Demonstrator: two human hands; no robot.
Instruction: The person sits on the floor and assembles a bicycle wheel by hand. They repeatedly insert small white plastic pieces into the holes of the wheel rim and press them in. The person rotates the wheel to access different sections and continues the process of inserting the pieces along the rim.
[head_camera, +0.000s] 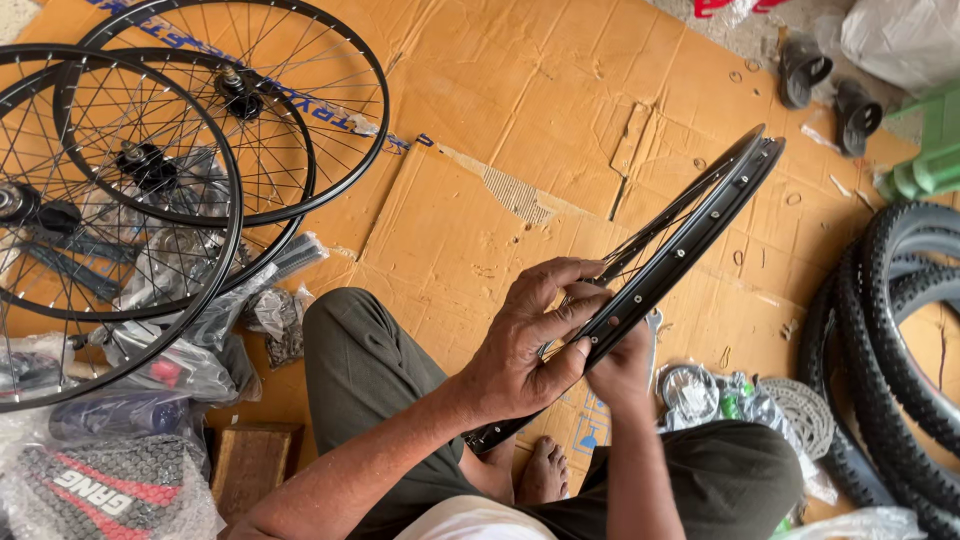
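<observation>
A black bicycle rim (690, 225) with thin spokes stands tilted on edge over my lap, running from the upper right down toward my legs. My left hand (525, 345) wraps over its near edge, fingers curled across the rim's outer wall. On the far side, my right hand (622, 368) supports the rim from below, mostly hidden behind it. I sit cross-legged on flattened cardboard (520, 110), with a bare foot (545, 470) showing between my knees.
Three finished spoked wheels (150, 180) lie stacked at left over plastic-wrapped parts (110, 490). Knobby tyres (900, 350) pile up at right. Bagged sprockets (790, 410) sit by my right knee. Sandals (830, 85) and a green stool (935, 150) are at the far right.
</observation>
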